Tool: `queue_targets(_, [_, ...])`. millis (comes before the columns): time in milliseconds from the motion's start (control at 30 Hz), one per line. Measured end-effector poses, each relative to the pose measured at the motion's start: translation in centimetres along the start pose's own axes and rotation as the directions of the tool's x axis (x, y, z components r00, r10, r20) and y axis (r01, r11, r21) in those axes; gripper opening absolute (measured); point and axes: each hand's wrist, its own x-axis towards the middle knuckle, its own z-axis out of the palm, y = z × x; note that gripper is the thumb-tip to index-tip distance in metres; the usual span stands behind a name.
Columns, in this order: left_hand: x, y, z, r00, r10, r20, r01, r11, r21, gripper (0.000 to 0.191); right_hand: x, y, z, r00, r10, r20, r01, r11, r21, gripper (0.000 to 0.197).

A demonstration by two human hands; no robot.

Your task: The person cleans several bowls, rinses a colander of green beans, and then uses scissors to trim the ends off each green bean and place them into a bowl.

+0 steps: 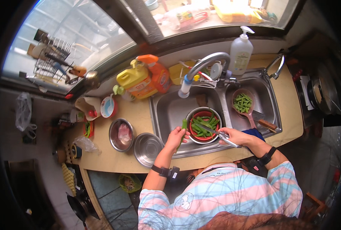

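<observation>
My left hand [175,138] holds a long green pod [184,124], probably okra, upright at the near edge of the sink. My right hand [234,136] grips a knife [230,141] by its grey handle, the blade pointing left over the vegetables. Below the blade, green pods [205,131] fill a red basket [202,140] set inside a steel bowl [195,111] in the left sink basin [170,112]. In the right basin [263,97], a pink strainer ladle [249,118] holds short cut green pieces [242,103].
A chrome faucet [207,57] arches over the left basin. A steel bowl with raw meat [124,133] and another steel bowl [149,149] stand on the counter to the left. Behind are detergent bottles [138,79] and a pump bottle [241,53]. A wooden-handled brush [266,123] lies at right.
</observation>
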Motion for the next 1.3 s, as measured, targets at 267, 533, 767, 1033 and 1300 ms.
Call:
queue_targets(267, [-9.6, -2.4, -9.8, 1.000, 0.003, -0.021, -0.007, 0.986, -0.169, 0.016, 6.9, -4.6, 11.2, 0.910, -0.047, 0.411, 0.033, 0.999, 0.041, 0.065])
queue_targets(533, [-14.5, -4.6, -16.4, 0.999, -0.036, -0.009, 0.034, 0.989, -0.142, 0.017, 11.6, -7.3, 19.4, 0.844, -0.042, 0.535, 0.091, 0.994, -0.066, 0.069])
queue_targets(767, [-14.7, -5.6, -20.2, 0.998, -0.067, 0.018, 0.068, 0.992, -0.111, 0.018, 11.8, -9.2, 22.4, 0.896, -0.034, 0.444, 0.098, 0.988, -0.121, 0.063])
queue_targets(1033, [-13.9, -4.2, -20.5, 0.993, -0.099, 0.063, 0.105, 0.989, -0.105, 0.018, 10.7, -9.2, 22.3, 0.920, 0.046, 0.389, -0.030, 0.998, -0.046, 0.044])
queue_targets(1300, [-12.4, -4.3, -20.0, 0.980, -0.130, 0.153, 0.139, 0.989, -0.047, 0.019, 10.1, -6.8, 21.5, 0.939, 0.039, 0.342, -0.101, 0.981, 0.166, 0.047])
